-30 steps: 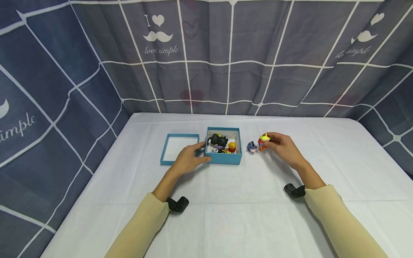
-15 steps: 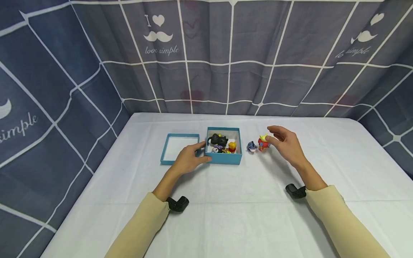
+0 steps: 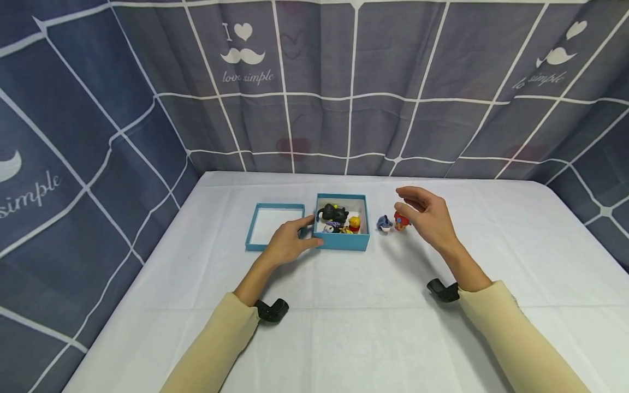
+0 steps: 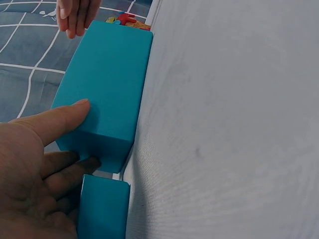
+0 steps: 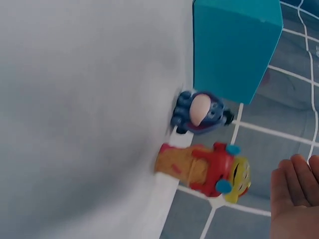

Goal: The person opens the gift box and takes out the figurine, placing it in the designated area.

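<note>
Released now: the right hand (image 3: 426,218) has let go of the red-and-yellow figurine (image 3: 401,220) and hovers just above it, fingers loosely spread, holding nothing. That figurine stands on the counter (image 3: 373,305) beside the small blue figurine (image 3: 384,223), right of the teal box (image 3: 342,241). Left hand (image 3: 287,243) rests against the box's near corner, fingers fairly straight, by the lid (image 3: 274,225).

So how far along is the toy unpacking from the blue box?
Done: a blue donkey figure and a red-and-yellow figure stand on the table. In hand: left hand steadies the blue box; right hand holds nothing. Left: black cat and yellow bear inside.
</note>
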Available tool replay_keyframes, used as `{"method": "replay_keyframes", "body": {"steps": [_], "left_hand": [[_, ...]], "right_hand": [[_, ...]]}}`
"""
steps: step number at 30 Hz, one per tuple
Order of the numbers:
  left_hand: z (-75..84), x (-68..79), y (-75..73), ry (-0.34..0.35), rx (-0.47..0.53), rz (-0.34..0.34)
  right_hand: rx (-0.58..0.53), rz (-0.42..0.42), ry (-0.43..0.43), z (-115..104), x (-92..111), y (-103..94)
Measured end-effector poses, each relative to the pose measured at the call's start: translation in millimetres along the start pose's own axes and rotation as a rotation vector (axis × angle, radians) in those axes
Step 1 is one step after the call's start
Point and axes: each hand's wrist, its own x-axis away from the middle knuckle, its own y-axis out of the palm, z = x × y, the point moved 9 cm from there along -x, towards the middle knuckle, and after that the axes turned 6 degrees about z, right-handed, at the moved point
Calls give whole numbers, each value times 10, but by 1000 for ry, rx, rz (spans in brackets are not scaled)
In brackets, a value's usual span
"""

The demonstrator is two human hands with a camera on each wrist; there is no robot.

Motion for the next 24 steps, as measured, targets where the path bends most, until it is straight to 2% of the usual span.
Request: {"method": "replay_keyframes", "body": {"steps": [7,16,24], "left_hand": [[-1,-6,5,3,-4,0],[8,-1,17,9,1,-1],[-4,-1,5,6,-5,8]], "right_hand": [[-47,-67,13,-89,0,208],[-18,-178,36,-147,13,538],[-9,-232,18,-239,0,778]]}}
